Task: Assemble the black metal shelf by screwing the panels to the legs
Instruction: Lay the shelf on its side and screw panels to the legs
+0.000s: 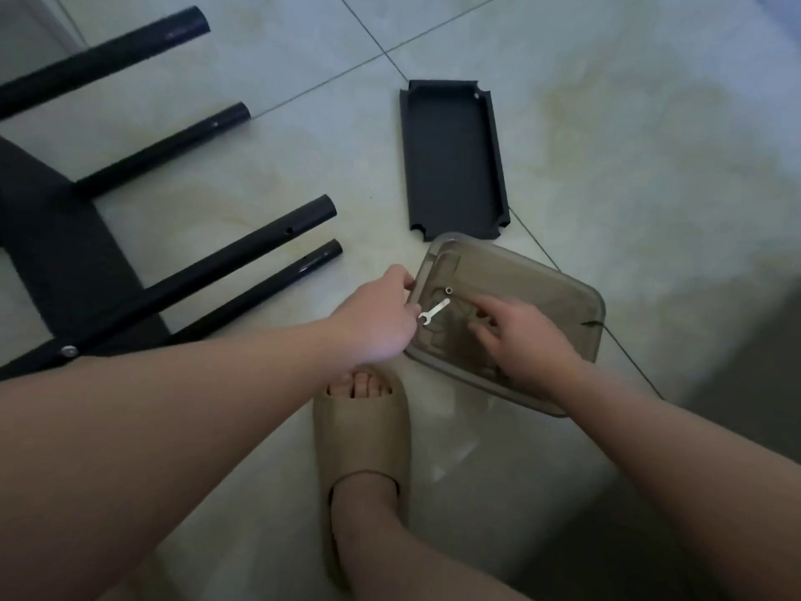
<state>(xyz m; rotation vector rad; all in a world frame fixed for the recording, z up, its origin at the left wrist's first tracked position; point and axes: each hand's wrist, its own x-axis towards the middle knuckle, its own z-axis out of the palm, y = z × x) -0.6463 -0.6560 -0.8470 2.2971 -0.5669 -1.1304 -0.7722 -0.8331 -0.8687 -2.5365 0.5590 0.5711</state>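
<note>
Standing right next to them, so here's what I saw. The person was working over a smoky see-through plastic tub (555, 297) on the tiled floor (607, 123). Their left hand (381, 316) had its grip curled round the tub's left rim, thumb up on the edge. Their right hand (526, 340) was down inside the tub, grip loose and spread, fingertips (479, 328) on the bottom, and it wasn't holding anything as far as I could see.

A little silver wrench (434, 311) lay in the tub between the two hands. Its open end was right up against the left hand's knuckles, and I couldn't tell if a finger was actually on it. A small ring-shaped bit of hardware (448, 290) sat just past the wrench, also in the tub.

As for the shelf, one loose panel (453, 162), black, lay flat on the floor just beyond the tub with its lipped edges up. Its near end was about touching the tub's far rim. Off to the left, the four black legs (242, 253) lay on their sides with their free ends pointing toward the loose panel. Their other ends ran into a second black panel (43, 236) at the left edge. A silver bolt head (69, 351) showed down by the nearest leg's base.

A foot in a tan slipper (364, 448) was planted just below the tub's near corner. Something clear, maybe a plastic bag (459, 444), stuck out from under the tub beside it.
</note>
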